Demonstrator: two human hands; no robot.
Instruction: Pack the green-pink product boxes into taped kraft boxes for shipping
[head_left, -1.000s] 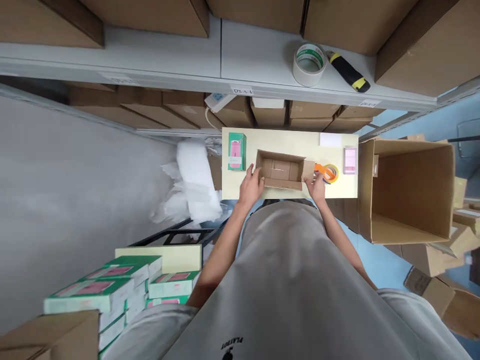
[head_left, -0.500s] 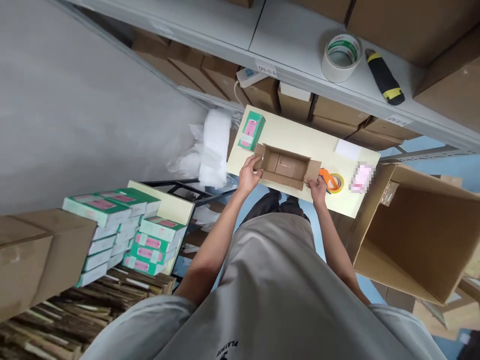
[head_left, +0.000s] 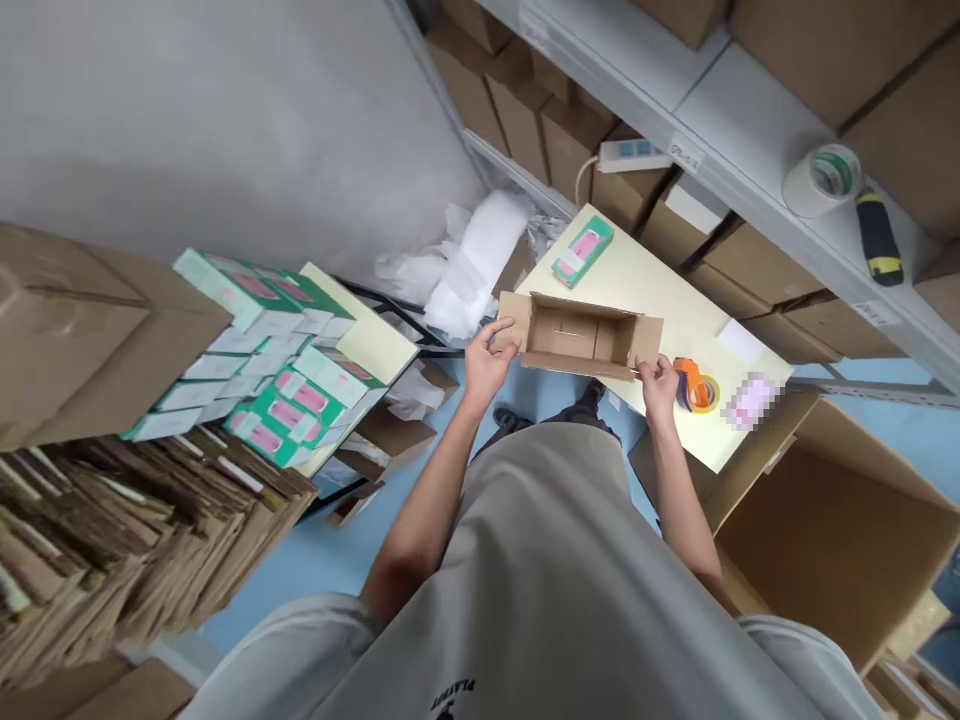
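Note:
An open cardboard box (head_left: 577, 362) with its end flaps spread outward is held between my two hands, over the near edge of the pale yellow table (head_left: 645, 260). Its inside shows bare brown cardboard. My left hand (head_left: 489, 362) grips the left end flap, thumb and fingers around its edge. The right flap's near corner is pinched in my right hand (head_left: 657, 386). Just right of that hand lies an orange tape dispenser (head_left: 687, 378) with a roll of yellow tape (head_left: 706, 394). A green and pink carton (head_left: 583, 251) rests at the table's far left.
Stacked green cartons (head_left: 289, 405) stand at left above flattened cardboard (head_left: 150, 520). White foam wrap (head_left: 480, 262) lies beyond the table. A large open carton (head_left: 832, 530) stands at right. The shelf (head_left: 739, 100) holds a tape roll (head_left: 821, 180) and a black-yellow cutter (head_left: 879, 240).
The view has swung left, so table and shelf appear farther right and more tilted. Both hands have kept the box and moved it left relative to the table, partly past its near edge.

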